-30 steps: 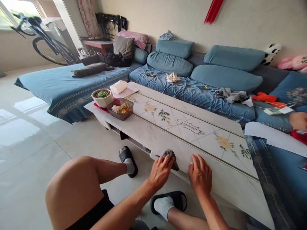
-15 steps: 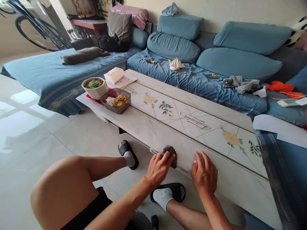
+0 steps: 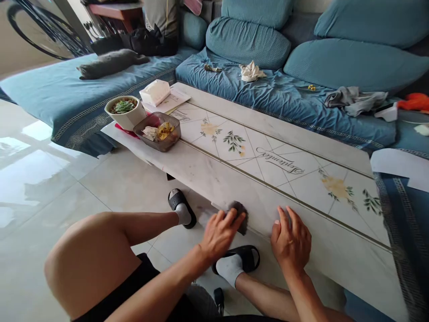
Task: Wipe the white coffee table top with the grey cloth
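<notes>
My left hand (image 3: 219, 232) is closed on a small dark grey cloth (image 3: 240, 217), crumpled and fuzzy-looking, at the near edge of the coffee table (image 3: 208, 179). Part of the cloth is hidden under the fingers. To its right, my right hand (image 3: 291, 241) lies with its fingers stretched over the same edge, palm down and holding nothing. The tabletop has a marble look, with a printed band of flowers and lettering along its middle.
On the table's far left stand a potted succulent (image 3: 125, 112), a brown plastic bin (image 3: 161, 142) with scraps and a tissue pack (image 3: 154, 91). Behind is a blue sofa (image 3: 231, 71) with crumpled clothes. A grey cat (image 3: 107, 65) lies on the left section.
The camera view has tilted down and come slightly closer to the table. My left hand still presses the cloth at the edge; my right hand has barely moved.
</notes>
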Motion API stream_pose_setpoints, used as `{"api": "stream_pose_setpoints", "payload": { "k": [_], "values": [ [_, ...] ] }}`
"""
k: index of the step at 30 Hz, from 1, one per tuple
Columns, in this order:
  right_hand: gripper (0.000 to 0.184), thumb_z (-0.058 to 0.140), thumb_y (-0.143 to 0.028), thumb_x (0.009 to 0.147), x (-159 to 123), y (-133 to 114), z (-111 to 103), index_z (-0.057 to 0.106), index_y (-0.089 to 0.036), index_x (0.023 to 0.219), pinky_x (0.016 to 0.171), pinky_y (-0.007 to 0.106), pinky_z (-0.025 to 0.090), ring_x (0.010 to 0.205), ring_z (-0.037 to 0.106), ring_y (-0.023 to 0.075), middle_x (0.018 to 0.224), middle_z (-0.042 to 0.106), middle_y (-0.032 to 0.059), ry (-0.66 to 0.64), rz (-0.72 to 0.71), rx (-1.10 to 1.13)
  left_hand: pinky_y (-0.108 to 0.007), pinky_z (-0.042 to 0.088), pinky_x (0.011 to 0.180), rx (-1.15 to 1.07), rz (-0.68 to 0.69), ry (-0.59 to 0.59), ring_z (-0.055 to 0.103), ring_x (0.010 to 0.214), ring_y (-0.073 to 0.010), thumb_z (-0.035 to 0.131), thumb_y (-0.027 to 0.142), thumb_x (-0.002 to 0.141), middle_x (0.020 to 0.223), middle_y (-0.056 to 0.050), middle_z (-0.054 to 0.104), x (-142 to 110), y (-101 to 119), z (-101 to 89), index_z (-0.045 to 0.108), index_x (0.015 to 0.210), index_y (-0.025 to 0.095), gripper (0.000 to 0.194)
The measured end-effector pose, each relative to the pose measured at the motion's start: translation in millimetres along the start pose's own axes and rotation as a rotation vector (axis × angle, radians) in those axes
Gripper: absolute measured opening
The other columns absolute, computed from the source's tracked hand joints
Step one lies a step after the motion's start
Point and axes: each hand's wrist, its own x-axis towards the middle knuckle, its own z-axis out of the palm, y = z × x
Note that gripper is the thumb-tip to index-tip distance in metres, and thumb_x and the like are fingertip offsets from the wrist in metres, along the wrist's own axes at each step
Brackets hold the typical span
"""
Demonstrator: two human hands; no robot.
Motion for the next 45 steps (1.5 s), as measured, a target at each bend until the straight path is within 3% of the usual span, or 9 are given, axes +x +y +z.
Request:
{"api": "stream_pose_setpoints", "payload": {
  "k": [4,11,14,18,24,31,37,43,45],
  "values": [
    [0.046,0.05,-0.028,0.106,-1,-1,2,0.063,-0.02,0.149,0.105,0.046,0.047,0.133,0.062,0.034,0.155,0.061,0.0162,0.011,0.002,0.028,-0.032,0.059,0.085,0.088,-0.289,0.088,0.062,0.103,-0.0223,0.049,-0.002,0.096,0.137,-0.007,0.066,-8,-46,-6.0,0.058,0.156,0.031,0.069],
    [0.046,0.049,-0.029,0.107,0,-1,0,0.062,-0.019,0.15,0.108,0.047,0.047,0.135,0.061,0.034,0.156,0.061,0.0162,-0.015,0.01,0.007,-0.031,0.062,0.084,-0.07,-0.044,0.002,0.063,0.103,-0.0207,0.058,0.01,0.099,0.139,-0.01,0.063,7,50,12.2,0.049,0.161,0.024,0.063],
    [0.046,0.049,-0.03,0.107,-1,-1,-1,0.061,-0.02,0.151,0.11,0.048,0.047,0.136,0.06,0.0337,0.157,0.06,0.0164,-0.031,0.007,0.014,-0.031,0.062,0.083,-0.042,-0.027,-0.102,0.063,0.102,-0.0202,0.058,0.013,0.102,0.137,-0.007,0.064,21,18,-9.1,0.052,0.157,0.031,0.058],
    [0.048,0.046,-0.029,0.107,-2,-2,-1,0.059,-0.02,0.152,0.113,0.05,0.045,0.139,0.058,0.0345,0.158,0.058,0.0171,-0.042,0.026,0.037,-0.03,0.062,0.076,0.059,-0.249,-0.21,0.064,0.104,-0.0217,0.051,0.007,0.101,0.136,-0.01,0.062,47,-12,-32.2,0.056,0.153,0.028,0.056],
    [0.051,0.043,-0.029,0.107,-2,-3,-2,0.057,-0.02,0.155,0.113,0.051,0.044,0.137,0.058,0.0346,0.158,0.057,0.0182,-0.049,0.03,0.018,-0.028,0.063,0.074,-0.081,0.022,-0.319,0.064,0.103,-0.0215,0.047,0.018,0.108,0.12,-0.01,0.061,66,71,-23.5,0.063,0.132,0.02,0.029],
    [0.049,0.046,-0.028,0.107,-2,-5,-3,0.057,-0.018,0.154,0.117,0.05,0.041,0.142,0.055,0.0341,0.16,0.056,0.0172,-0.062,0.038,0.032,-0.032,0.063,0.072,0.096,-0.185,-0.344,0.069,0.1,-0.0234,0.05,0.008,0.102,0.132,-0.014,0.057,76,2,-46.4,0.053,0.151,0.021,0.051],
    [0.05,0.045,-0.029,0.107,-2,-4,-3,0.056,-0.019,0.154,0.116,0.051,0.041,0.139,0.056,0.0347,0.159,0.056,0.0177,-0.062,0.044,0.021,-0.03,0.064,0.069,-0.037,0.044,-0.372,0.069,0.096,-0.0214,0.044,0.014,0.106,0.124,-0.012,0.059,75,57,-27.4,0.055,0.144,0.017,0.04],
    [0.053,0.046,-0.028,0.106,0,-6,-6,0.054,-0.02,0.157,0.118,0.053,0.042,0.142,0.055,0.0355,0.161,0.055,0.018,-0.059,0.042,0.054,-0.034,0.063,0.07,0.099,-0.112,-0.342,0.071,0.096,-0.0231,0.044,0.011,0.105,0.133,-0.012,0.058,82,-2,-40.4,0.052,0.152,0.024,0.049],
    [0.054,0.046,-0.027,0.105,0,-7,-6,0.054,-0.021,0.158,0.118,0.055,0.042,0.142,0.055,0.0359,0.16,0.055,0.0181,-0.051,0.05,0.064,-0.032,0.063,0.07,0.123,-0.154,-0.342,0.071,0.096,-0.0227,0.045,0.009,0.104,0.131,-0.013,0.058,85,3,-39.2,0.052,0.151,0.021,0.049]
  ]
}}
